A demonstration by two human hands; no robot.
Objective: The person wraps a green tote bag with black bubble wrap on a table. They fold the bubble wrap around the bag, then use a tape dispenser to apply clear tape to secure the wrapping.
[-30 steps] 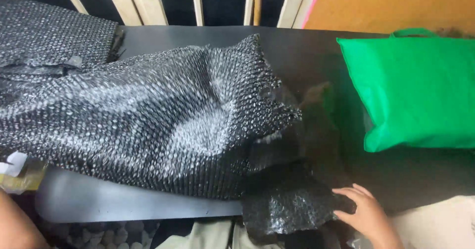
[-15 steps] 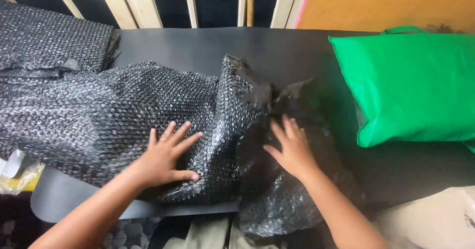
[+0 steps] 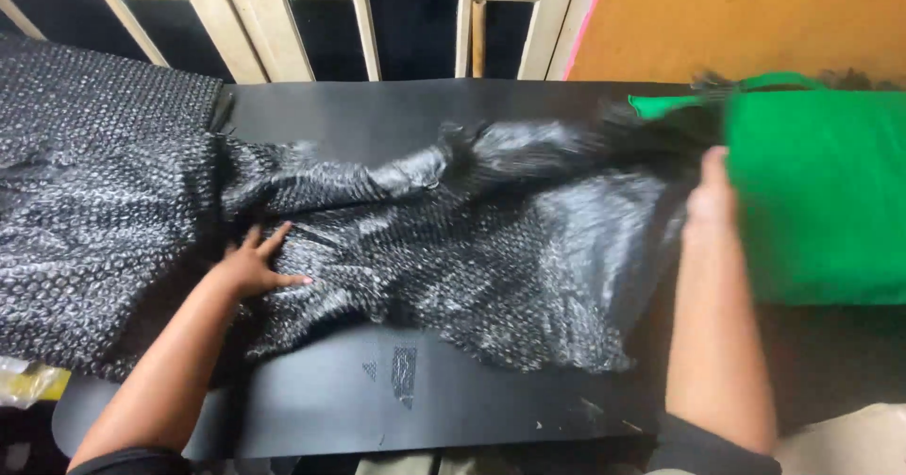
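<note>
On the black table (image 3: 396,409) in front of you: one sheet of black bubble wrap (image 3: 491,249), spread lengthwise from the far left edge to the green bag on the right. Surface shiny, crumpled, with a raised twisted ridge running across its upper middle. Its lower edge falls short of the near table edge, leaving a bare strip of tabletop.

Your left hand (image 3: 257,266): open, palm down, fingers spread, pressed flat on the wrap left of centre. Forearm comes in from the lower left corner.

Your right hand (image 3: 710,192): raised at the wrap's right end, back of the hand toward the camera, blurred. The wrap's edge rises to meet it, so it appears closed on that edge, but the blur and the angle hide the fingers; you cannot tell for certain. Forearm runs straight up from the lower right, dark sleeve at the bottom.

Further left: a second thick layer of the same wrap (image 3: 94,183), heaped over the table's left end, its bubbles coarser to the eye.

Right: green bag (image 3: 821,201), flat, with a handle loop at its top, just beside your right hand and partly overlapped by the wrap's blurred edge.

Lower left corner: small yellow and clear plastic item (image 3: 24,381), half under the wrap.

Behind the table: pale wooden frames (image 3: 359,22) with dark panes, then an orange wall (image 3: 736,17) at the upper right.
</note>
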